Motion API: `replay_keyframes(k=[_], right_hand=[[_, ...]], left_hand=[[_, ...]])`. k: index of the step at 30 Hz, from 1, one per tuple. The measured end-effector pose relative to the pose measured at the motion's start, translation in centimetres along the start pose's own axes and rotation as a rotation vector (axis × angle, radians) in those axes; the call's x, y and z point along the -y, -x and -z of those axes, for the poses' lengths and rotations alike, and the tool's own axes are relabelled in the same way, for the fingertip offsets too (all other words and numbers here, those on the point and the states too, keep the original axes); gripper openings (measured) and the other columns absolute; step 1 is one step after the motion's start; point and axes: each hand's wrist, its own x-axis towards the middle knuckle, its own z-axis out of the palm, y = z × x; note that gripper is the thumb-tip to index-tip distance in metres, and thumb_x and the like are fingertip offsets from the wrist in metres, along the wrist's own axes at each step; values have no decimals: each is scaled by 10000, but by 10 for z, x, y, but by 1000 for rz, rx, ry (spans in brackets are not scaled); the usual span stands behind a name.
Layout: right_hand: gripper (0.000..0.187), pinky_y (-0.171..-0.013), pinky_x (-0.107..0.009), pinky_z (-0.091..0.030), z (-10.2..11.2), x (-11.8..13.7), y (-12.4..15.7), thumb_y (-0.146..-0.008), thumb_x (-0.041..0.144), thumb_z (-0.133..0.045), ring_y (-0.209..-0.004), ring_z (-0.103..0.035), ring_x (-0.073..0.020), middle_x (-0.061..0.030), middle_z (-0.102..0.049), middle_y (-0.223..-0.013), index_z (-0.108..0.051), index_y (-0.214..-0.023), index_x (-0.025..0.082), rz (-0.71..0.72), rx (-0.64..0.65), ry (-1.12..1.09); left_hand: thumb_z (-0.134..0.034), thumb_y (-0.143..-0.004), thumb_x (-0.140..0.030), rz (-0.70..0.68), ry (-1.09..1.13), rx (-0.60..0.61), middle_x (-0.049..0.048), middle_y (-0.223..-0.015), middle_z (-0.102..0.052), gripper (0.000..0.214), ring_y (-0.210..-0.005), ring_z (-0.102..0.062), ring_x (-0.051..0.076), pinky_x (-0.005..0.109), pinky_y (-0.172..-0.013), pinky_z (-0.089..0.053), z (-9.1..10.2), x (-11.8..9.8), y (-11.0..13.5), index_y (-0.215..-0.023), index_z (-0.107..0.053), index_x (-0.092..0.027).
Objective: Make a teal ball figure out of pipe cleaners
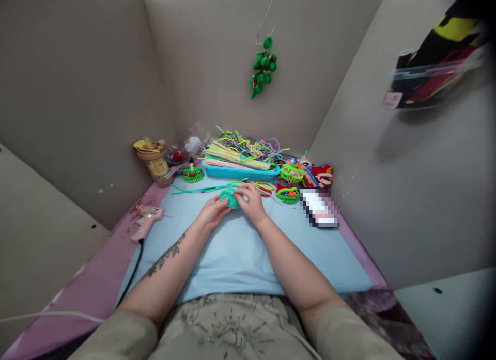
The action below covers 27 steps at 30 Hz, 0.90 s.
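Observation:
Between my two hands is a teal pipe-cleaner piece [231,199], rounded and fuzzy, held just above the blue table cover. My left hand [215,210] grips its left side, thumb in front. My right hand [251,200] pinches its right edge with thumb and fingertips. Part of the piece is hidden behind my fingers. Loose teal pipe cleaners [194,188] lie to the left behind my hands, and red and yellow ones [267,186] lie just beyond my right hand.
A blue tray [240,172] of pipe cleaners stands at the back. Finished green pieces [192,173] sit beside it. A pink glue gun [149,220] with a black cord lies left, a phone [320,207] right. A cup [155,163] stands back left; walls enclose the table.

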Motion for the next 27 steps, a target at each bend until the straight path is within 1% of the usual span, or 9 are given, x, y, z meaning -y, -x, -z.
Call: replay_keyframes(k=[4, 8, 11, 15, 17, 19, 22, 25, 27], right_hand=[[124, -946, -395, -376, -1, 1, 0, -803, 262, -569, -983, -517, -213, -50, -597, -937, -692, -810, 248, -90, 40, -48], [289, -995, -399, -351, 1, 5, -1, -819, 335, -545, -1109, -479, -227, -62, -564, -1155, -635, -1084, 266, -217, 23, -215], [385, -927, -356, -413, 5, 7, -1, -840, 401, -498, -1117, -490, -218, -73, -545, -1213, -565, -1188, 253, -275, -38, -311], [379, -817, -303, -455, 7, 3, -3, -830, 475, -477, -994, -551, -193, -86, -597, -1092, -573, -1079, 206, -372, -188, -358], [374, -723, -278, -460, 7, -3, -5, -807, 524, -484, -834, -568, -168, -63, -620, -908, -577, -948, 191, -464, -267, -374], [410, -581, -249, -427, 6, -10, -7, -791, 589, -463, -625, -516, -132, -13, -560, -675, -553, -797, 189, -571, -285, -431], [514, -439, -232, -311, 9, -17, -9, -729, 710, -442, -439, -368, -96, 45, -402, -480, -482, -650, 205, -666, -143, -578], [586, -440, -238, -293, 14, -15, -9, -607, 797, -501, -426, -353, -91, 52, -376, -450, -424, -577, 217, -576, 83, -716], [606, -459, -248, -306, 18, -10, -8, -564, 811, -531, -434, -361, -93, 52, -376, -448, -400, -550, 220, -482, 169, -802]], left_hand=[[-701, -685, -94, -9, -6, -17, 35, -822, -659, 321, -669, -627, 103, 203, -635, -541, -1, 0, 1, -986, -599, -138], [-677, -710, -80, -18, 27, -13, 39, -859, -658, 331, -695, -629, 94, 209, -683, -539, -1, -1, -2, -1021, -587, -146], [-647, -738, -80, -30, 43, -17, 47, -900, -662, 282, -744, -638, 99, 214, -722, -536, 1, -2, -5, -1007, -593, -146], [-610, -769, -88, -44, 54, -33, 45, -903, -666, 217, -753, -641, 97, 207, -718, -539, 7, -3, -8, -977, -596, -147], [-601, -775, -86, -42, 62, -43, 40, -891, -666, 197, -738, -641, 92, 199, -705, -540, 9, -4, -9, -963, -595, -146], [-592, -780, -79, -40, 77, -64, 36, -874, -664, 170, -719, -639, 86, 191, -688, -539, 11, -5, -10, -937, -591, -143], [-583, -782, -65, -46, 102, -124, 36, -859, -662, 147, -706, -638, 85, 199, -694, -537, 13, -8, -12, -909, -578, -138], [-601, -760, -53, -66, 94, -179, 39, -844, -662, 178, -709, -638, 95, 214, -715, -534, 15, -10, -13, -912, -565, -138], [-626, -730, -41, -77, 60, -176, 42, -838, -662, 228, -721, -639, 105, 228, -730, -531, 15, -10, -12, -928, -562, -135]])
